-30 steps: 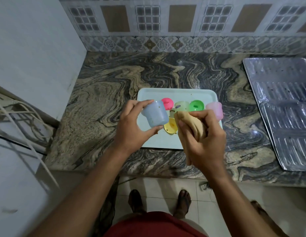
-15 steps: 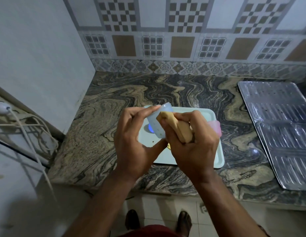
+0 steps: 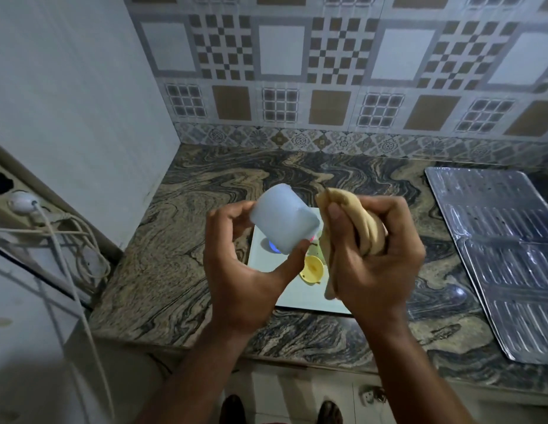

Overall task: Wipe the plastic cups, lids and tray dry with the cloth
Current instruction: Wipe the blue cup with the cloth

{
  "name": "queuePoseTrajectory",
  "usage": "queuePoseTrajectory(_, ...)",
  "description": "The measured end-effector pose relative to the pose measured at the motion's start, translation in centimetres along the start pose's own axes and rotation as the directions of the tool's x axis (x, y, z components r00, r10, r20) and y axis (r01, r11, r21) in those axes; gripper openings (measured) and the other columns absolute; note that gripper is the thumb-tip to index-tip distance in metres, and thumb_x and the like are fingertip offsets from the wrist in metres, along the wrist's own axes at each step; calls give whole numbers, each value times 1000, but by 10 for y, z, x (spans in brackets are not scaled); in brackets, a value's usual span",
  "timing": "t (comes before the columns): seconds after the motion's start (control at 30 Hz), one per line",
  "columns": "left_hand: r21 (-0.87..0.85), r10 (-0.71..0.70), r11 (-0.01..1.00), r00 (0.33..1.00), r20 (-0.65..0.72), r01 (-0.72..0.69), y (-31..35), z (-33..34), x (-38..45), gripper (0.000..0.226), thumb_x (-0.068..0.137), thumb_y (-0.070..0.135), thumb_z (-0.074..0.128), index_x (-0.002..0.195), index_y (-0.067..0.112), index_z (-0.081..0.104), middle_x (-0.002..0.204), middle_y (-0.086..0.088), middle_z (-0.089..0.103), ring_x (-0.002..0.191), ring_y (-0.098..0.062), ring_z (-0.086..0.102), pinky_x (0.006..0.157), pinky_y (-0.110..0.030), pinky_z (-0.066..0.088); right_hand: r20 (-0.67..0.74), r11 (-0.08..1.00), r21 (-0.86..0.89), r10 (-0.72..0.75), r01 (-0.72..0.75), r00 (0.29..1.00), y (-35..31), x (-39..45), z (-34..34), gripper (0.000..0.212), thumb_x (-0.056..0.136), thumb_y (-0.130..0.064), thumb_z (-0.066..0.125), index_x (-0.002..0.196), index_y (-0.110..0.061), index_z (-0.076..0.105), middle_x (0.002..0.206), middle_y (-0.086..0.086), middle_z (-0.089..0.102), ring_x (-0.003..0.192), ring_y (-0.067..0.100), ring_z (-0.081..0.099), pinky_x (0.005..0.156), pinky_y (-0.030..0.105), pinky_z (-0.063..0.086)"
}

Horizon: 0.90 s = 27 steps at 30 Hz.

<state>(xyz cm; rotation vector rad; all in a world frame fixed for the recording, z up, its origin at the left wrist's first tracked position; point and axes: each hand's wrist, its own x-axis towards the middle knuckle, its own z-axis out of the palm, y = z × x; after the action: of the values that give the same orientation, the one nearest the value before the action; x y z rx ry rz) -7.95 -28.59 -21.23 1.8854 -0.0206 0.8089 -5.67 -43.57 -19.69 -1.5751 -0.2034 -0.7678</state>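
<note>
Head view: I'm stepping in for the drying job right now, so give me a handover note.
Left hand: holds the pale blue cup tilted above the tray.
Right hand: clutches the bunched tan cloth beside the cup's mouth.
On the tray: a yellow lid; the other pieces are hidden behind the hands.
Done: cannot tell what is dry.
Left: this cup, remaining cups, lids, tray.

Both hands cover most of the tray [image 3: 300, 296] at frame centre; a blue lid [image 3: 274, 248] and something pink [image 3: 312, 239] only peek out. The metal sheet [image 3: 493, 255] runs off the right edge.
</note>
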Motion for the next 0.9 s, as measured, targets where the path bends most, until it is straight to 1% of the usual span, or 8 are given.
queuePoseTrajectory(0.13, -53, -6, 999, 1000, 16, 7, 6, -3, 5, 71, 72, 35, 92, 126, 7, 55, 124, -5, 60, 113, -20, 61, 95, -34, 51, 49, 999, -2, -41, 41, 998, -5, -19, -5, 22, 96, -33, 78, 103, -16, 65, 100, -24, 76, 82, 8, 76, 69, 28, 58)
queuePoseTrajectory(0.27, 41, 84, 995, 995, 48, -86, 11, -5, 8, 73, 71, 30, 98, 131, 12, 60, 124, -5, 58, 114, -23, 61, 95, -33, 51, 63, 997, -24, -69, 71, 996, -1, -13, -11, 15, 95, -22, 78, 104, -16, 68, 105, -25, 76, 90, 3, 77, 77, 26, 60)
queuePoseTrajectory(0.37, 131, 113, 984, 992, 57, -120, 15, -4, 9, 68, 69, 29, 98, 128, 14, 66, 115, -7, 57, 107, -17, 59, 91, -22, 46, 121, 989, -84, -112, 123, 986, -1, -10, -17, 14, 93, -15, 84, 102, -10, 74, 99, -1, 79, 84, 15, 77, 70, 44, 60)
queuePoseTrajectory(0.43, 160, 120, 978, 989, 81, -132, 18, -2, 8, 68, 68, 29, 100, 127, 15, 69, 113, -8, 55, 104, -17, 58, 88, -21, 47, 184, 977, -120, -153, 177, 971, -5, -8, -16, 17, 89, -11, 87, 99, -2, 77, 92, 7, 76, 80, 19, 74, 68, 40, 57)
queuePoseTrajectory(0.53, 164, 156, 971, 982, 107, -172, 19, 0, 6, 67, 68, 29, 99, 126, 16, 69, 110, -8, 53, 103, -10, 54, 86, -16, 44, 194, 957, -184, -188, 224, 963, -12, 1, -11, 17, 91, -16, 85, 97, -2, 78, 87, 5, 73, 77, 16, 68, 68, 27, 52)
queuePoseTrajectory(0.73, 96, 228, 967, 971, 70, -234, 15, -3, 6, 69, 66, 31, 98, 124, 20, 62, 109, -5, 52, 101, -3, 49, 85, -19, 43, 87, 998, -59, 17, -12, 996, -6, 27, 3, 17, 93, -21, 83, 96, -9, 73, 87, -5, 76, 77, 13, 73, 67, 30, 56)
queuePoseTrajectory(0.83, 49, 209, 976, 977, 43, -211, 16, -3, 5, 73, 64, 25, 97, 125, 17, 59, 116, -7, 54, 108, -14, 56, 89, -26, 49, 49, 990, 76, 116, -119, 992, -1, 33, -1, 13, 93, -6, 81, 95, 0, 70, 82, -16, 76, 74, -2, 71, 66, 18, 54)
queuePoseTrajectory(0.9, -13, 149, 989, 989, 2, -149, 12, 0, 9, 71, 66, 25, 96, 123, 18, 55, 119, -11, 56, 110, -29, 60, 90, -41, 54, 41, 985, 149, 86, -91, 995, -4, 26, -5, 12, 94, -4, 77, 99, -2, 66, 85, -22, 75, 76, -7, 70, 69, 11, 53)
